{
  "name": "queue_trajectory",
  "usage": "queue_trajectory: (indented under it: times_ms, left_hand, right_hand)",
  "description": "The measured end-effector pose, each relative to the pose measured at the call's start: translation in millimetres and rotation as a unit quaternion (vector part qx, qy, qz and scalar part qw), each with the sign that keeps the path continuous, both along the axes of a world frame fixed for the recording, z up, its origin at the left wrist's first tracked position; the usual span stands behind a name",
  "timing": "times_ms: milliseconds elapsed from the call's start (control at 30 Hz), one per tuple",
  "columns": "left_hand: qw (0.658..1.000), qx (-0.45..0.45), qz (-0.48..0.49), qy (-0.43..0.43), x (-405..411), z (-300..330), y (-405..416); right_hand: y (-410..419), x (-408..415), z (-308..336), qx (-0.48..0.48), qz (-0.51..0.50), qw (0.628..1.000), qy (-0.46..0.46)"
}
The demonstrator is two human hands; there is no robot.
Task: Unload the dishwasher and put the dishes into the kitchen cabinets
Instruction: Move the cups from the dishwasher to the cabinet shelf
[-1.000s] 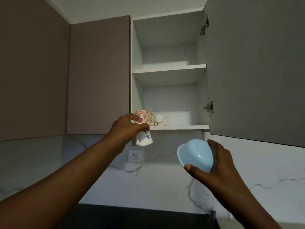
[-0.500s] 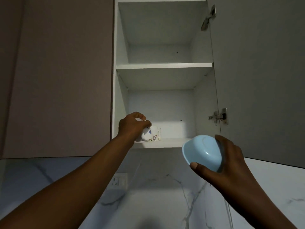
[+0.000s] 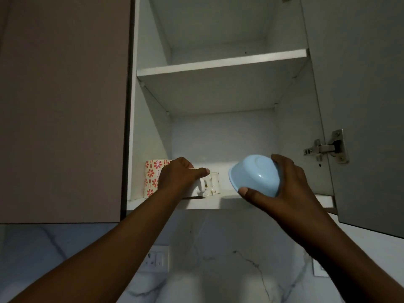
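Cups come first: we have our left hand (image 3: 177, 178) on the bottom shelf (image 3: 229, 203) of the open cabinet, fingers curled over the top of a white cup (image 3: 200, 189) that sits on the shelf or just above it; which, we cannot tell. We judge we are setting it down in line with the red-flowered mug (image 3: 152, 178) to its left and the small patterned cup (image 3: 215, 182) just behind it, so like things stand together.

Our right hand (image 3: 282, 186) holds the blue bowl (image 3: 254, 174) at the shelf's right part, thumb on the rim below and fingers wrapped round the base, the bowl tipped on its side with its underside facing us. Gripped that way it can probably be turned down onto the shelf once the cup is placed.

Beside the shelf on the right hangs the open door (image 3: 358, 106) with its hinge (image 3: 325, 147), near the bowl hand. Above the shelf is an upper shelf (image 3: 220, 62); below it, a marble wall with a socket (image 3: 156, 258).
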State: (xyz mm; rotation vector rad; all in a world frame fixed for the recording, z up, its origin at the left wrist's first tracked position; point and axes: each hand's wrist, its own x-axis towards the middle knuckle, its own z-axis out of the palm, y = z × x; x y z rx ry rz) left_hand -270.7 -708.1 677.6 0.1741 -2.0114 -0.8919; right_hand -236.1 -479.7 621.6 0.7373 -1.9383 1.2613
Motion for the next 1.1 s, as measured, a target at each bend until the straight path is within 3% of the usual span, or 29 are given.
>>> queue_trajectory:
  times_ms: [167, 333, 400, 533, 700, 867, 1100]
  left_hand:
    - [0.999, -0.020, 0.026, 0.019, -7.3, -11.5, 7.2]
    - [0.991, -0.046, 0.109, 0.063, -15.6, -20.6, 17.3]
    - [0.991, -0.056, 0.111, 0.042, -15.7, -20.7, 16.4]
    - [0.997, -0.071, 0.027, -0.016, -5.5, -23.8, 4.8]
    - [0.995, -0.085, -0.061, 0.005, 11.0, -32.5, -7.3]
    - [0.989, -0.123, -0.030, 0.072, 10.2, -36.5, -0.3]
    - [0.992, -0.101, -0.037, 0.071, 5.3, -40.1, -4.9]
  right_hand:
    - [-7.4, -41.1, 25.7, 0.006, 0.016, 0.996, -0.087]
    - [-12.0, -79.2, 46.1, 0.100, -0.112, 0.985, -0.089]
    - [-10.6, -88.3, 50.4, 0.137, -0.154, 0.974, -0.091]
    - [-2.5, -106.0, 51.3, 0.176, -0.176, 0.961, -0.118]
    - [-2.1, -115.7, 52.6, 0.209, -0.181, 0.952, -0.130]
    - [-4.7, -117.8, 55.6, 0.226, -0.188, 0.946, -0.139]
    - [-0.6, -124.6, 56.8, 0.240, -0.172, 0.942, -0.162]
